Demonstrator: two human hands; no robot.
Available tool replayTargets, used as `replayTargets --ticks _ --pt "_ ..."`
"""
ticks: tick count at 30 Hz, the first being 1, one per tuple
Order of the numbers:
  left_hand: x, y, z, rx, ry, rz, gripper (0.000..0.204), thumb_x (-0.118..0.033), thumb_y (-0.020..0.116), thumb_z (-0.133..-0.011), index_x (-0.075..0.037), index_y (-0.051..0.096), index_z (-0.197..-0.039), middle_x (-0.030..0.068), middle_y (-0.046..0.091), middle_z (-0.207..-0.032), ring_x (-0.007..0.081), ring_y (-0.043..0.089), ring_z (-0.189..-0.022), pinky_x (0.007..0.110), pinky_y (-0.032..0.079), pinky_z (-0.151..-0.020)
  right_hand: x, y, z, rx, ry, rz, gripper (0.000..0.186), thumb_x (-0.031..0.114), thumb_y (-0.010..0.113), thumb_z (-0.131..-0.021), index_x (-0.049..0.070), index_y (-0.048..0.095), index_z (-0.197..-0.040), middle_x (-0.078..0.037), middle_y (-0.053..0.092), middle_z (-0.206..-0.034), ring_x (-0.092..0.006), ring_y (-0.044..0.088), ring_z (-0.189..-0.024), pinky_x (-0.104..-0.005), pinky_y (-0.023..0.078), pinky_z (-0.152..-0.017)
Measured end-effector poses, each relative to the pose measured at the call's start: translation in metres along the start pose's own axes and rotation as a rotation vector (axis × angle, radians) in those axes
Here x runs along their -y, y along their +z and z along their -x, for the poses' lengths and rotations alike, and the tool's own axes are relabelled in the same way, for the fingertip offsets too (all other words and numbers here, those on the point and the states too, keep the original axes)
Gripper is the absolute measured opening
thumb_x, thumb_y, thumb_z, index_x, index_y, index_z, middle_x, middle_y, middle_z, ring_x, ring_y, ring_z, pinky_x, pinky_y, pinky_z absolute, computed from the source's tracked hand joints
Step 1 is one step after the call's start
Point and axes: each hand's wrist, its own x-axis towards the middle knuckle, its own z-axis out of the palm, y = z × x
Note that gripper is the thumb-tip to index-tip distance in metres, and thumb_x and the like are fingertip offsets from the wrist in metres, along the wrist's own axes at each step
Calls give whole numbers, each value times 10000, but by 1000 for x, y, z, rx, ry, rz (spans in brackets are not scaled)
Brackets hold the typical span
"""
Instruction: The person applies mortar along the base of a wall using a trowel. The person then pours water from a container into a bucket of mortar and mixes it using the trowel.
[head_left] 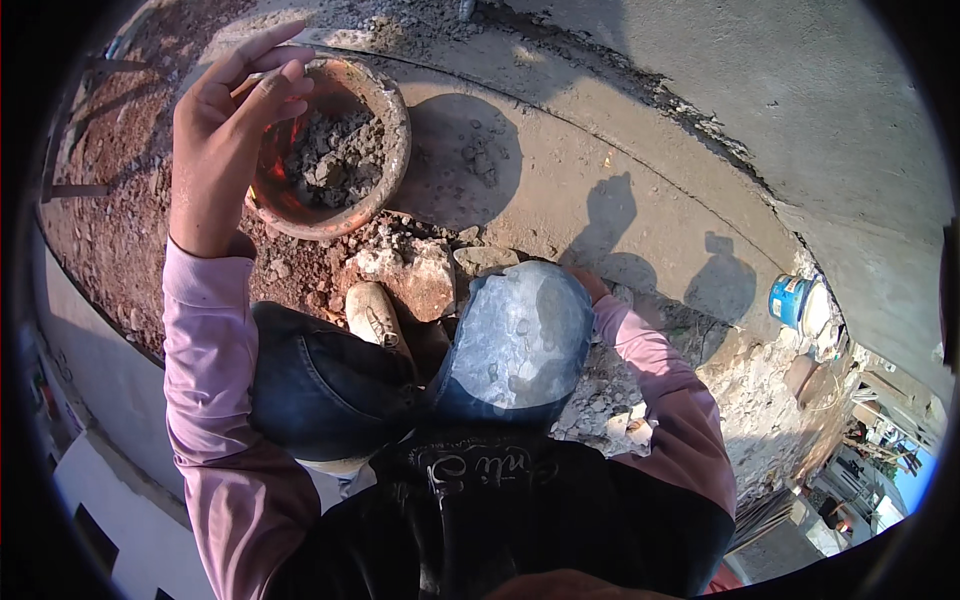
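Note:
My left hand [245,110] is raised over the left rim of a round orange tub [388,135], its fingers loosely bent and apart, holding nothing visible. Grey, lumpy mortar [340,160] lies in the tub. My right hand [585,282] is low beside my raised, pale-patched right knee [515,335]; its fingers are hidden behind the knee, near a flat grey stone [485,258]. A broken, whitish-brown block [405,275] lies between the tub and my shoe [372,315].
A concrete wall [820,110] runs along the upper right, beside a concrete strip [640,200]. A blue bucket [790,298] lies at its foot. Red soil [110,235] is at left, pale rubble [760,400] at right. A distant person [835,515] appears at lower right.

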Motion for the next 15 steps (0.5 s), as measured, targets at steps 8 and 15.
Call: replayTargets --ticks 8,15 --pt "0 7 -2 41 -12 29 362 -130 618 -914 -16 577 -1254 62 658 -1078 112 635 -932 229 516 -806 20 17 -2 -76 -21 -69 453 349 570 -845 200 526 -1270 -65 590 -1155 -276 631 -958 -392 530 -752" --pt "7 1 -6 6 -11 38 362 -141 619 -913 -17 581 -1251 62 665 -1059 115 636 -917 233 516 -803 24 -4 -19 -336 249 157 395 360 550 -857 226 554 -1228 -15 611 -1066 -223 679 -825 -351 563 -610"
